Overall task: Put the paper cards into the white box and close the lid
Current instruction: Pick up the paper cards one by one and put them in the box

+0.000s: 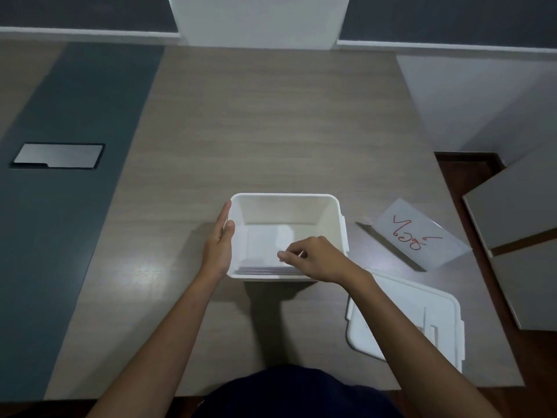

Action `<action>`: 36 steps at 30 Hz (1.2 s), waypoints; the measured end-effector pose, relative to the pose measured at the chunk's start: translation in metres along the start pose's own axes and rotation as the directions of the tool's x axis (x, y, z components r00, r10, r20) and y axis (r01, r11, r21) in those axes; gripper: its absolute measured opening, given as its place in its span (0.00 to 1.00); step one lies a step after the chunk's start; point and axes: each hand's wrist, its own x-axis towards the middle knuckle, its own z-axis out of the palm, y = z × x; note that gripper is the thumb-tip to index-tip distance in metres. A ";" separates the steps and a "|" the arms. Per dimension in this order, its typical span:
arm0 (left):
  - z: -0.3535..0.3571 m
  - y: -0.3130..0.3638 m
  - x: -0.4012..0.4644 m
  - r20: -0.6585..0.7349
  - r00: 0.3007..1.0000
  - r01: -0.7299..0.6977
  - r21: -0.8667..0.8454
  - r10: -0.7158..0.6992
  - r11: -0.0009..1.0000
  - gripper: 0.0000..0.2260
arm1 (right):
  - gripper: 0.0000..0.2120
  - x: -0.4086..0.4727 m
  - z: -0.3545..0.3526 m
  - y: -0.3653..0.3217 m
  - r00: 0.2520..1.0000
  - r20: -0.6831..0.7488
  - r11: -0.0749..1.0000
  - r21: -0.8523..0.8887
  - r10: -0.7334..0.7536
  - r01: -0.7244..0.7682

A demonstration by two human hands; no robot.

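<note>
One box [331,218], one lid [437,312]; left hand [218,245] flat, right hand [316,260] seemingly pinching cards [262,268]

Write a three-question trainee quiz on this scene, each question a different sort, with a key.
1. True or false: the lid is on the white box.
2. Which hand steadies the box from outside? A) left hand B) right hand
3. Fill in: the paper cards lie ____ the box.

Key: 1 false, it lies on the table to the box's right; 2 A; 3 inside.
</note>
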 end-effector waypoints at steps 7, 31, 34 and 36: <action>0.015 0.008 0.009 0.022 1.000 0.002 0.062 -0.003 0.998 0.20 | 0.10 0.002 -0.045 0.044 0.787 -0.617 1.000 0.023 0.011 0.005; 0.048 0.012 0.021 0.127 0.992 -0.030 0.032 0.026 0.999 0.20 | 0.08 -0.033 -0.100 0.075 0.314 -0.943 0.988 0.069 0.111 -0.141; 0.049 0.013 0.020 0.122 0.992 -0.030 0.036 0.026 0.999 0.20 | 0.08 -0.037 -0.097 0.028 0.286 -0.953 0.995 -0.091 -0.102 0.049; 0.049 0.012 0.021 0.107 0.994 -0.035 0.015 0.033 0.999 0.19 | 0.07 -0.036 -0.088 0.008 0.313 -0.918 0.969 -0.215 -0.243 0.121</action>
